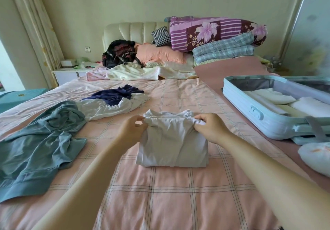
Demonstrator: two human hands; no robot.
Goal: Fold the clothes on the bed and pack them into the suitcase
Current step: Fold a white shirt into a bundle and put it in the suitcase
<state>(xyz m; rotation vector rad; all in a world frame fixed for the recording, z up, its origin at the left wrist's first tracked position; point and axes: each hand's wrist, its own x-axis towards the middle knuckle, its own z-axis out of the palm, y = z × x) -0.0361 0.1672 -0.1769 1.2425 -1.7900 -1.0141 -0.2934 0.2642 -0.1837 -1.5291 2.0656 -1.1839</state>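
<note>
A white garment (pixel 173 145) lies partly folded in the middle of the pink checked bed (pixel 178 203). My left hand (pixel 133 128) pinches its far left edge and my right hand (pixel 211 128) pinches its far right edge, lifting that end over the near part. An open light-blue suitcase (pixel 264 115) lies on the bed's right side with folded white clothes (pixel 278 99) inside. A teal garment (pixel 41 140) lies crumpled at the left. Beyond it sits a heap of a navy garment (pixel 116 95) on a white one (pixel 107 108).
Stacked quilts (pixel 214 33), pillows (pixel 159 53) and a black bag (pixel 118 53) fill the head of the bed, with a crumpled blanket (pixel 142 72) before them. A white bundle (pixel 316 156) lies near the suitcase at the right edge. A nightstand (pixel 71 72) stands at the far left.
</note>
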